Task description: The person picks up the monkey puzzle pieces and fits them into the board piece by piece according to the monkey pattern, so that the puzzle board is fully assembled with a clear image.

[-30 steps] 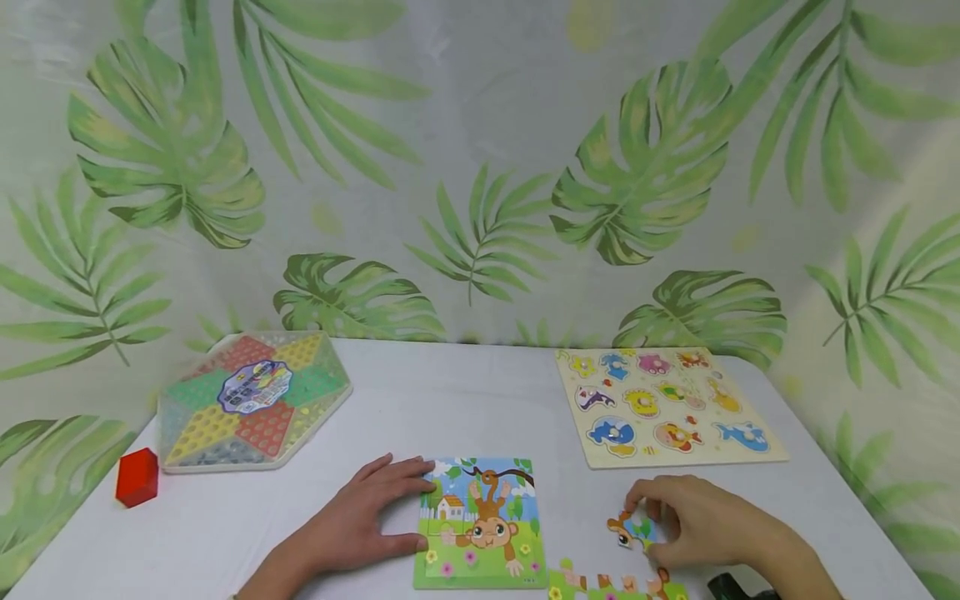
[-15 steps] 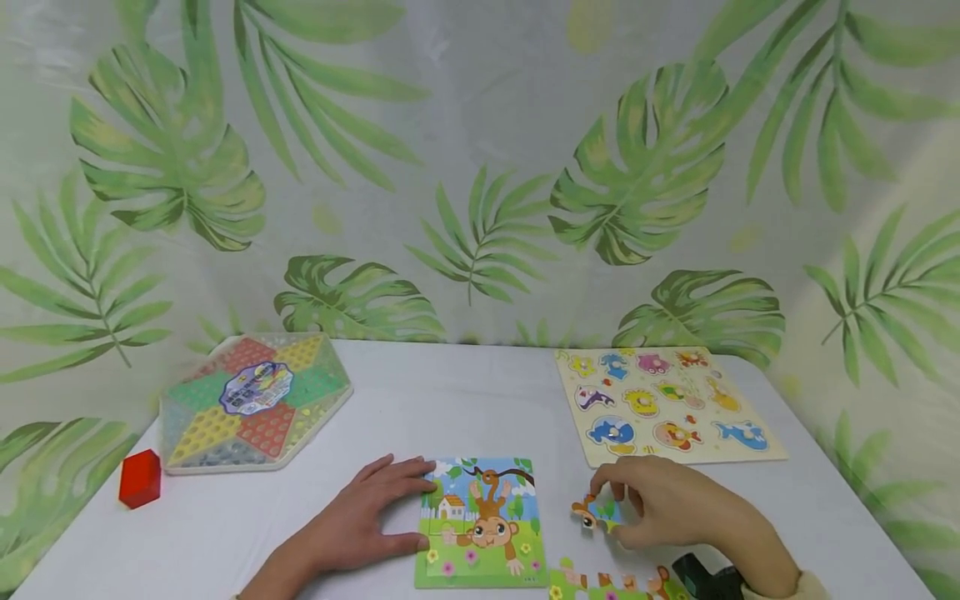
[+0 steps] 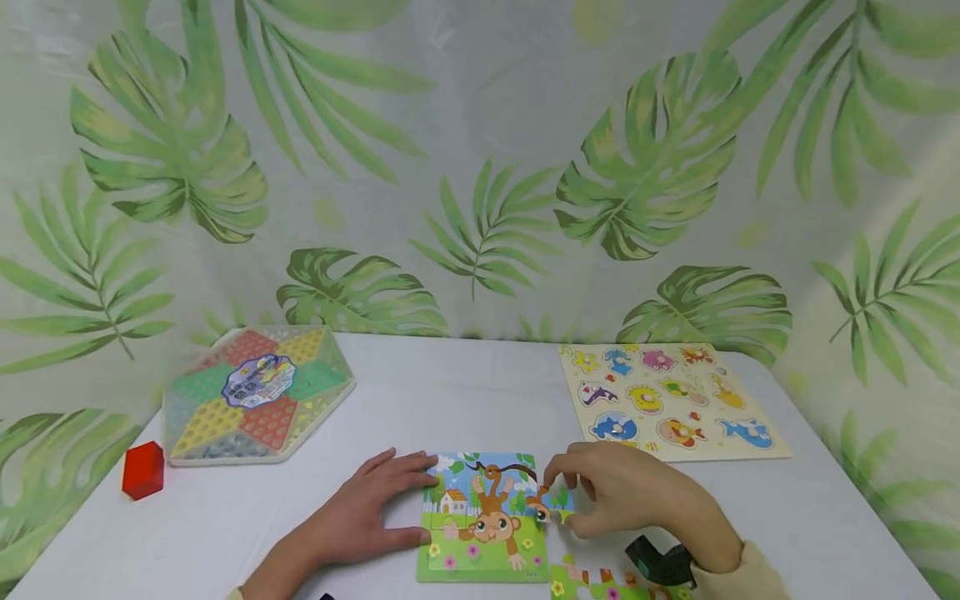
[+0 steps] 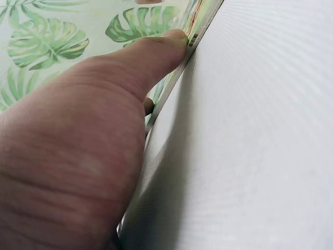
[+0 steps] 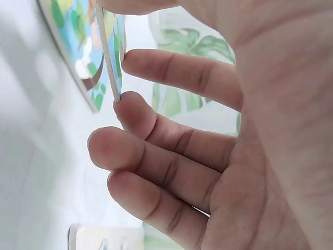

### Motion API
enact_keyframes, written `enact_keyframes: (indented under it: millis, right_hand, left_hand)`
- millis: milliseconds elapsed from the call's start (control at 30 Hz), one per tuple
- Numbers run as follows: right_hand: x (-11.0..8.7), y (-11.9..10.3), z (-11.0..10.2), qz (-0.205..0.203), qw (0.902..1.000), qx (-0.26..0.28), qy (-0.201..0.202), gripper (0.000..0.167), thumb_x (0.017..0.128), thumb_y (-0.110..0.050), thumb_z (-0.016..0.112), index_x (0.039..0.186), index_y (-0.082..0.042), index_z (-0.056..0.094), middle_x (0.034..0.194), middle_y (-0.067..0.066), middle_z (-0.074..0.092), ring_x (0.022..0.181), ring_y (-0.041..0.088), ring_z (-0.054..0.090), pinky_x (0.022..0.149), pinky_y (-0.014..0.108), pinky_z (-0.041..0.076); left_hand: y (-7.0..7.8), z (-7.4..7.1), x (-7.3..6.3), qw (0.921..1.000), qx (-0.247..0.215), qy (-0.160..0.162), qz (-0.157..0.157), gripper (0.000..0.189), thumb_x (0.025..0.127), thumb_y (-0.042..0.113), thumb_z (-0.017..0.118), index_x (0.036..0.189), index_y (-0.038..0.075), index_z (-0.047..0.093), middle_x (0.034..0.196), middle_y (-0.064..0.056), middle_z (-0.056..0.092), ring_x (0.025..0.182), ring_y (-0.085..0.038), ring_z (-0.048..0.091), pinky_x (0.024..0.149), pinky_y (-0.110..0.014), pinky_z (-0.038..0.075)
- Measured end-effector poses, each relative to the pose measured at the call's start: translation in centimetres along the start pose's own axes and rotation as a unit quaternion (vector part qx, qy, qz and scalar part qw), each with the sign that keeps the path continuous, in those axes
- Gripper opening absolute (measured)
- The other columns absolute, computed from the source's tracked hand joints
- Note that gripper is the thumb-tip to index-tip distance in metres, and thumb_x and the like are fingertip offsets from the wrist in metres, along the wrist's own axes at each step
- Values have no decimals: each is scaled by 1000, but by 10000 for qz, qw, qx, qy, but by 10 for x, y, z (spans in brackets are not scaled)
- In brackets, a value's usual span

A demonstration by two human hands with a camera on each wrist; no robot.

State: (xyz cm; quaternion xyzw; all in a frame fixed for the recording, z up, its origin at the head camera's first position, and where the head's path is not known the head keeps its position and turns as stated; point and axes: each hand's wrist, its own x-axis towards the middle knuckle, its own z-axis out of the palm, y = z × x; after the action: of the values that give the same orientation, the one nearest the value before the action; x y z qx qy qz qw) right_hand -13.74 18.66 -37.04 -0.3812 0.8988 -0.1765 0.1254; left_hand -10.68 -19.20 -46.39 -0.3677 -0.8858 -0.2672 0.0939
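The right hand [image 3: 626, 490] pinched a jigsaw piece [image 3: 561, 499] at the monkey puzzle [image 3: 480, 560]'s right edge, opposite the straight-fingered left hand [image 3: 371, 508].

Play area: leafy backdrop [image 3: 480, 167], table [image 3: 450, 396], monkey puzzle [image 3: 480, 554]

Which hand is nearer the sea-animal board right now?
Right: the right hand is just in front of the sea-animal board; the left hand is farther off, at the left edge of the monkey puzzle.
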Motion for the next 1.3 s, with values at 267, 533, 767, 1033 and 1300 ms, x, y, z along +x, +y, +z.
enact_keyframes:
  millis: [267,533,767,1033,1300]
  right_hand:
    - [10,-5,3,-75,10000,-65,-13,35,79,-28,80,112,-37,71,88,-13,60,60,-2,46,50,18,38]
    - [14,-6,12,-164,9998,28,-57,33,79,-30,80,111,-34,71,89,-17,57,62,-2,46,54,17,39]
    - [20,-6,23,-481,9984,-256,180,32,79,-30,79,111,-32,73,89,-17,56,63,-5,44,53,15,38]
    - [24,-12,28,-500,9972,-514,232,35,81,-29,75,116,-32,75,94,-14,58,59,-4,37,52,15,34]
    - [27,-15,34,-562,9944,-882,176,42,84,-31,73,125,-37,75,95,-10,56,59,-1,33,50,15,31]
  left_hand:
    - [0,0,0,9999,-43,-77,-95,56,90,56,74,134,23,66,151,3,57,141,-24,52,119,-50,27]
    - [0,-1,2,9999,-50,-115,-109,56,89,57,74,134,23,66,151,3,56,142,-25,51,120,-51,27]
    - [-1,-1,1,9998,-53,-121,-147,56,90,57,73,134,23,66,151,4,56,142,-23,51,120,-49,27]
    - [0,-2,1,9997,-85,-151,-190,57,89,57,74,134,23,66,152,4,56,143,-23,50,121,-50,26]
    - [0,-3,1,9996,-87,-139,-214,55,89,56,75,134,24,66,152,4,56,143,-23,51,121,-49,26]
